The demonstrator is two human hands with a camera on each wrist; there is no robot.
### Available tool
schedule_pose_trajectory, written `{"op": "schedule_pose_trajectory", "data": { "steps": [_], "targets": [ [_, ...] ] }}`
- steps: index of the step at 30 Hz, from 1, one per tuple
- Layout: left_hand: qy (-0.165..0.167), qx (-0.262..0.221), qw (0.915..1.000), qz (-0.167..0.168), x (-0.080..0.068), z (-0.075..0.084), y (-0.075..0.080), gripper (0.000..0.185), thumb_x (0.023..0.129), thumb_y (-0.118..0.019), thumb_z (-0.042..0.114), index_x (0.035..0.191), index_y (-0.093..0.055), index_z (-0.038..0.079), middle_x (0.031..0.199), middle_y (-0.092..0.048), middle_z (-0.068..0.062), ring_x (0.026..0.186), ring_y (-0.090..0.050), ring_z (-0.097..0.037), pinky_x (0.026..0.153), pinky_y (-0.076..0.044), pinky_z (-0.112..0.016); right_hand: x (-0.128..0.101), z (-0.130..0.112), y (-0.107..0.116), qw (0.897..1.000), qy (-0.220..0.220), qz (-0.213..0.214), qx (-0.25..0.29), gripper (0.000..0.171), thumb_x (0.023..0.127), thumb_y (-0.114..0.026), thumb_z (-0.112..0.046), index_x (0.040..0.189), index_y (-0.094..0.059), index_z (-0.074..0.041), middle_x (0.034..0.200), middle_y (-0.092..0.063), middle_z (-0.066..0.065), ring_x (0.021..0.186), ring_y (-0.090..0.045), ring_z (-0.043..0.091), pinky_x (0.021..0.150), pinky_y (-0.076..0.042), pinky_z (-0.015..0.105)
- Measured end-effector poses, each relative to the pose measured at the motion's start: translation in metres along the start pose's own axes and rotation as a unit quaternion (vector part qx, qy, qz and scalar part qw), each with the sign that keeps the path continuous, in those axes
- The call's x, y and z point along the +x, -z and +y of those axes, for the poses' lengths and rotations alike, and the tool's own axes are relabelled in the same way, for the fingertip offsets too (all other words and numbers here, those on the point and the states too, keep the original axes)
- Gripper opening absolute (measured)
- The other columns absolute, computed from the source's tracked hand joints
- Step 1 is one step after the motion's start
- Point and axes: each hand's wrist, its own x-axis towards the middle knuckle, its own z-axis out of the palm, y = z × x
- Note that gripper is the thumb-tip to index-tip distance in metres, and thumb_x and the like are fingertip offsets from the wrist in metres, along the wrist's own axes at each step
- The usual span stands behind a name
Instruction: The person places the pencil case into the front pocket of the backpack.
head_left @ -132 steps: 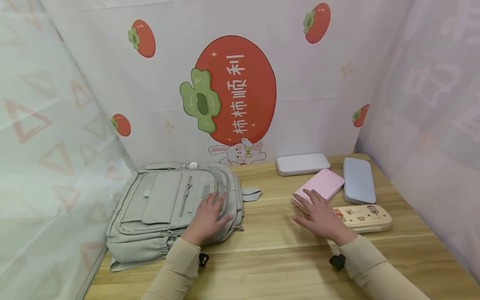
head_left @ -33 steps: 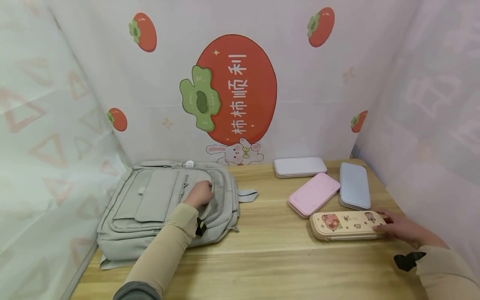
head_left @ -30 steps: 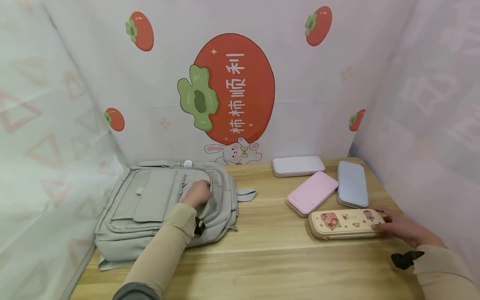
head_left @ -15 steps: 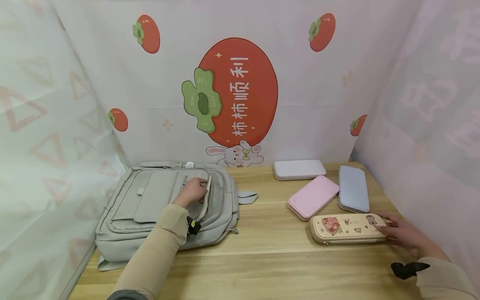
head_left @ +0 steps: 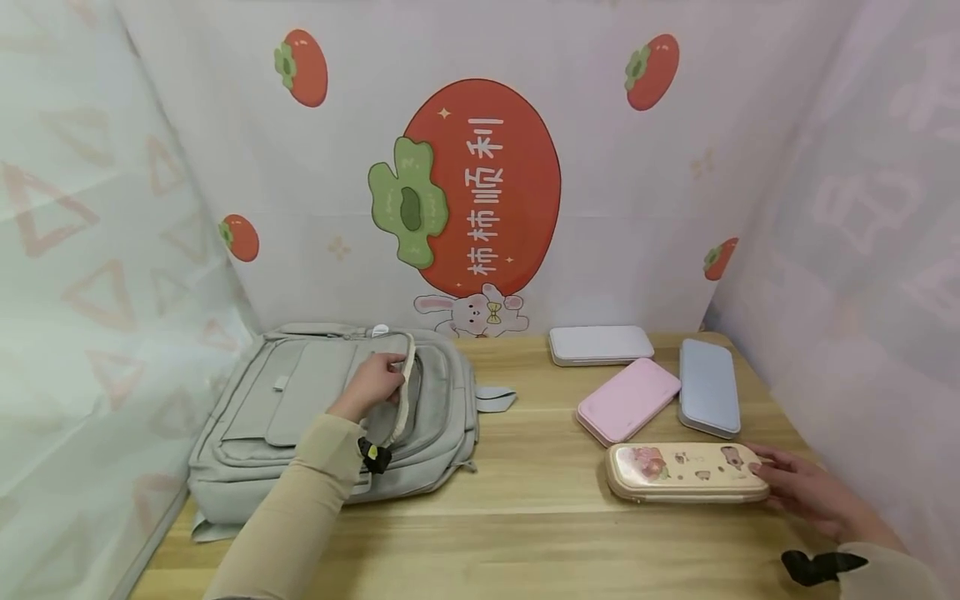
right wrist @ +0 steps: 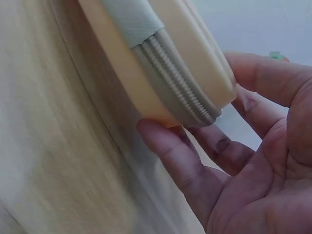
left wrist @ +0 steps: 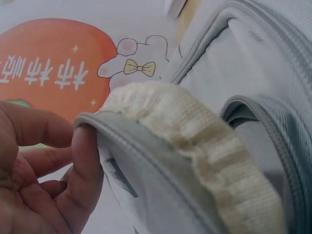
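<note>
A grey backpack [head_left: 307, 396] lies flat on the wooden table at the left. My left hand [head_left: 371, 383] pinches the edge of its front pocket and holds that flap raised. In the left wrist view, thumb and finger grip the zippered flap edge [left wrist: 129, 139], with cream lining [left wrist: 214, 161] showing behind it. My right hand [head_left: 810, 492] grips the right end of a cream pencil case [head_left: 686, 472] with cartoon prints on its lid. In the right wrist view, fingers hold the case's zippered end [right wrist: 178, 80] close over the table.
Behind the cream case lie a pink case [head_left: 628, 402], a white case [head_left: 600, 344] and a blue-grey case [head_left: 708, 387]. A strap end [head_left: 495, 398] sticks out from the backpack. Printed cloth [head_left: 637, 192] hangs around the table's back and sides.
Both hands were spread open at first. The left hand took the pocket edge and pulled it leftward and up, opening the pocket. The right took the cream case's end and shifted it slightly nearer.
</note>
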Motion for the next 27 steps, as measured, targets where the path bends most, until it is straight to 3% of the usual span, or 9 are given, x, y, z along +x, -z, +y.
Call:
{"op": "schedule_pose_trajectory", "data": {
  "steps": [6,10,20,25,27],
  "targets": [
    [0.012,-0.041,0.9990,0.015,-0.002,0.005,0.010,0.053,0.099,-0.047,-0.005,0.151,-0.042,-0.010,0.101,-0.062,-0.020,0.059,-0.055,-0.013,0.058,-0.053,-0.029,0.005,-0.002,-0.017,0.997,0.046,0.014,0.054,0.043,0.112,-0.045,-0.012,0.107,-0.067,-0.049,0.109,-0.061,-0.005,0.095,-0.068,0.013,0.081,-0.059,0.035],
    [0.015,-0.072,0.9972,0.017,-0.005,0.008,0.012,0.053,0.099,-0.045,-0.005,0.152,-0.040,-0.011,0.103,-0.058,-0.020,0.064,-0.055,-0.014,0.060,-0.055,-0.027,0.010,-0.010,-0.027,0.995,0.078,0.024,0.062,0.044,0.112,-0.045,-0.011,0.110,-0.069,-0.048,0.110,-0.061,-0.006,0.093,-0.068,0.013,0.079,-0.060,0.033],
    [0.018,-0.131,0.9909,0.023,-0.008,0.007,0.024,0.056,0.101,-0.048,-0.004,0.155,-0.035,-0.009,0.107,-0.057,-0.019,0.079,-0.062,-0.017,0.066,-0.059,-0.027,0.020,-0.031,-0.051,0.992,0.097,0.049,0.058,0.038,0.111,-0.049,-0.011,0.107,-0.065,-0.046,0.106,-0.063,-0.002,0.091,-0.068,0.013,0.076,-0.060,0.031],
    [0.021,-0.145,0.9890,0.023,-0.014,0.006,0.034,0.055,0.104,-0.047,-0.002,0.157,-0.033,-0.007,0.111,-0.055,-0.019,0.081,-0.063,-0.014,0.069,-0.059,-0.026,0.026,-0.040,-0.067,0.994,0.083,0.070,0.034,0.027,0.110,-0.052,-0.015,0.116,-0.060,-0.040,0.106,-0.063,-0.001,0.090,-0.068,0.012,0.077,-0.060,0.031],
    [0.022,-0.154,0.9875,0.026,-0.018,0.005,0.038,0.055,0.104,-0.046,-0.003,0.157,-0.032,-0.007,0.112,-0.055,-0.019,0.080,-0.063,-0.013,0.068,-0.058,-0.026,0.032,-0.043,-0.076,0.994,0.080,0.071,0.017,0.026,0.110,-0.051,-0.016,0.131,-0.057,-0.030,0.106,-0.063,0.000,0.090,-0.068,0.012,0.078,-0.060,0.031]
  ]
}}
